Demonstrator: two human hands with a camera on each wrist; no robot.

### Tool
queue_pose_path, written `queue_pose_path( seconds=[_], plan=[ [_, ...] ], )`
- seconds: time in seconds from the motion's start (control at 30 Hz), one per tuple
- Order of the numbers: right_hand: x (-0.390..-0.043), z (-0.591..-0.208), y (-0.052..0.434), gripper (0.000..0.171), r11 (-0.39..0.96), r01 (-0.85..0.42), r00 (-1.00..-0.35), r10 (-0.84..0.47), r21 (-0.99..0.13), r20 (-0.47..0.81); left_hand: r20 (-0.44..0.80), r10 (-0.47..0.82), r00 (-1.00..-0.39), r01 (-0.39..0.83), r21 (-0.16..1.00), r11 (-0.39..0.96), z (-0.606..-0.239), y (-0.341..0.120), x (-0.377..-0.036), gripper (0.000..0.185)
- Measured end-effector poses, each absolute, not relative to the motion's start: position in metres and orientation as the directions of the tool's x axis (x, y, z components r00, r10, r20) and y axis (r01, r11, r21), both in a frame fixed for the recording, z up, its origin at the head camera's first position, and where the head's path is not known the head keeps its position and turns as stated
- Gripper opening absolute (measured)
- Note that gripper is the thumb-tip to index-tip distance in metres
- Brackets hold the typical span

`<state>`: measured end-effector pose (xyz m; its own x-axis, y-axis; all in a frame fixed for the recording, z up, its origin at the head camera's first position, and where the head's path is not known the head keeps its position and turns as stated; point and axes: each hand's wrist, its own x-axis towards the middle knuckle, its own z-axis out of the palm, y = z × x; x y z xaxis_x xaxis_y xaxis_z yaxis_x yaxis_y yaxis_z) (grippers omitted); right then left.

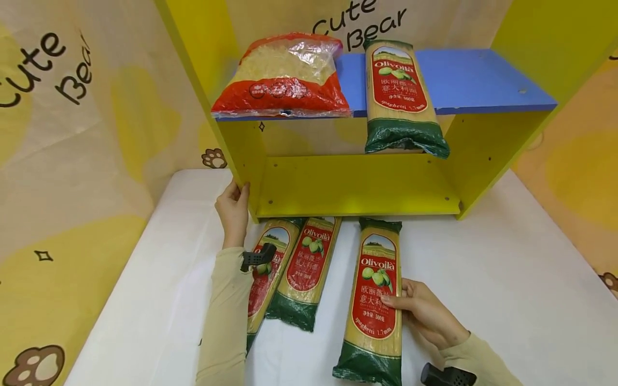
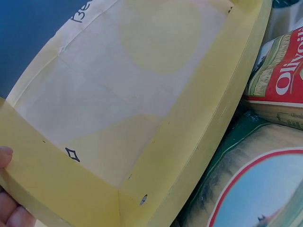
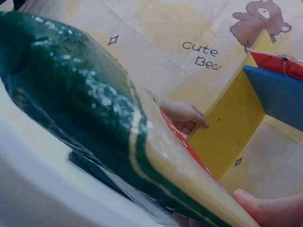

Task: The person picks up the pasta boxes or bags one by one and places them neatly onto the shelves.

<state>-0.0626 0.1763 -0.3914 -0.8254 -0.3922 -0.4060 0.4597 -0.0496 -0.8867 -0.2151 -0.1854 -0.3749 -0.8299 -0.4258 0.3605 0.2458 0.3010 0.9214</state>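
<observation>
My right hand (image 1: 432, 316) grips a spaghetti pack (image 1: 379, 300) by its right edge, thumb across the red label. In the right wrist view the green end of that spaghetti pack (image 3: 80, 90) fills the left side. With my left hand (image 1: 233, 212) I hold the lower left side panel of the yellow shelf (image 1: 357, 185), thumb on the inner face and fingers round the outside. Two more spaghetti packs, one (image 1: 306, 268) beside the other (image 1: 275, 257), lie below the shelf's front edge, the outer one partly hidden by my left forearm.
On the blue shelf board (image 1: 483, 80) lie a red bag of pale pasta (image 1: 289, 75) and another spaghetti pack (image 1: 401, 96), whose green end sticks out over the front edge. The unit stands on a white table (image 1: 507, 300) before a patterned cloth (image 1: 87, 161).
</observation>
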Motion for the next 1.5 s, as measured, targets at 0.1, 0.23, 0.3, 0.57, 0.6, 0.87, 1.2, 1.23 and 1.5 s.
queue_pose_path(
  seconds=[0.1,0.23,0.3,0.57,0.6,0.87,1.2,1.23,1.5],
  plan=[
    [-0.058,-0.389,0.183,0.059,-0.031,0.442,-0.830,-0.394,-0.896,-0.396,0.356,-0.424,-0.833,0.234,0.921,0.313,-0.377,-0.185,-0.214,0.033],
    [-0.053,-0.381,0.193,0.058,0.002,0.403,-0.842,-0.391,-0.915,-0.371,0.367,-0.426,-0.827,0.244,0.917,0.316,-0.378,-0.184,-0.215,0.032],
    [-0.052,-0.377,0.200,0.057,0.011,0.380,-0.849,-0.392,-0.925,-0.354,0.371,-0.429,-0.824,0.249,0.916,0.315,-0.378,-0.184,-0.215,0.032],
    [-0.050,-0.367,0.226,0.043,0.014,0.322,-0.875,-0.378,-0.947,-0.303,0.376,-0.425,-0.824,0.252,0.914,0.319,-0.377,-0.184,-0.215,0.032],
    [-0.049,-0.366,0.229,0.040,0.010,0.312,-0.879,-0.376,-0.950,-0.292,0.377,-0.425,-0.823,0.252,0.913,0.321,-0.377,-0.184,-0.216,0.032],
    [-0.047,-0.345,0.252,0.027,-0.010,0.231,-0.928,-0.303,-0.973,-0.217,0.381,-0.429,-0.819,0.257,0.912,0.321,-0.371,-0.182,-0.212,0.032],
    [-0.046,-0.321,0.276,0.031,-0.132,0.151,-0.962,-0.249,-0.980,-0.115,0.379,-0.428,-0.821,0.267,0.916,0.298,-0.375,-0.183,-0.215,0.032],
    [-0.045,-0.320,0.278,0.032,-0.143,0.144,-0.964,-0.245,-0.979,-0.106,0.376,-0.429,-0.822,0.265,0.918,0.296,-0.375,-0.183,-0.215,0.032],
    [-0.045,-0.304,0.293,0.038,-0.221,0.069,-0.960,-0.280,-0.973,-0.004,0.377,-0.426,-0.823,0.261,0.916,0.305,-0.375,-0.185,-0.214,0.032]
  ],
)
